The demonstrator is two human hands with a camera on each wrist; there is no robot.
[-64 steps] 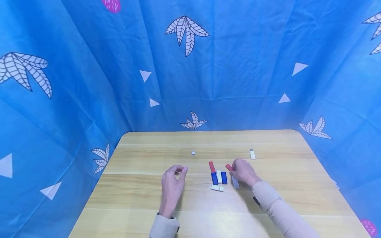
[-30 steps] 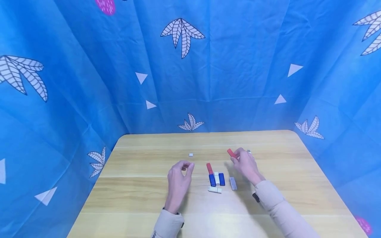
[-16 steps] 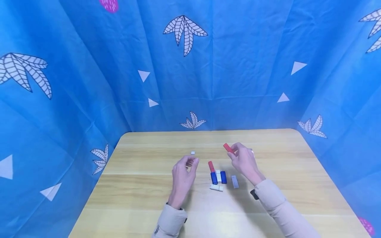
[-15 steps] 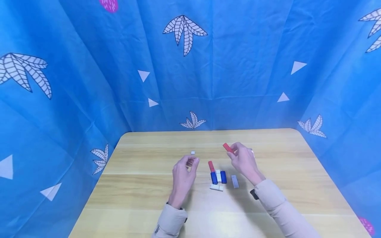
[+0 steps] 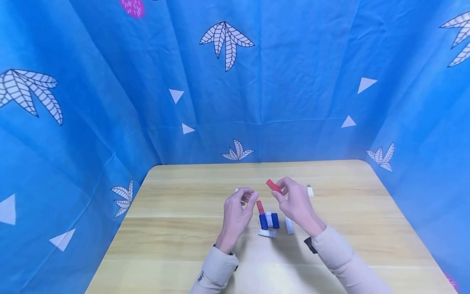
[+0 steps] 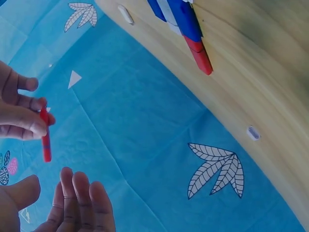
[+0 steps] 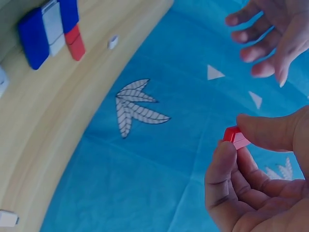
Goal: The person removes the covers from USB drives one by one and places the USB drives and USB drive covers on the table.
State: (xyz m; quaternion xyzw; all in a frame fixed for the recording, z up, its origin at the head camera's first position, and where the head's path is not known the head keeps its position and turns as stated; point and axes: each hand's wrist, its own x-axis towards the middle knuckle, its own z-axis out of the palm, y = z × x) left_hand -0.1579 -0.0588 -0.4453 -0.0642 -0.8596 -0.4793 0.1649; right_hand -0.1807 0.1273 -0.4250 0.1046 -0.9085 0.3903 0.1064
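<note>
My right hand (image 5: 295,204) pinches a red USB flash drive (image 5: 272,185) between thumb and fingers, held up above the table. In the right wrist view only one end of the drive (image 7: 235,137) sticks out of the grip. Left of it, my left hand (image 5: 236,212) hovers with thumb and fingers apart and nothing between them. Below the hands, a second red flash drive (image 5: 260,207) lies end to end with a blue one (image 5: 263,221). Beside these lie a white drive (image 5: 269,219) and another blue one (image 5: 275,220).
A white drive (image 5: 266,233) lies crosswise in front of the row, and a pale one (image 5: 289,226) to its right. Farther back right is a white stick (image 5: 310,190) with a grey end. A small white piece (image 5: 237,189) is partly behind my left hand. Blue curtain (image 5: 293,81) surrounds the wooden table.
My right hand has lifted the red flash drive off the table beside the pale one, then carried it back and leftward. My left hand has moved right and slightly forward, towards it.
</note>
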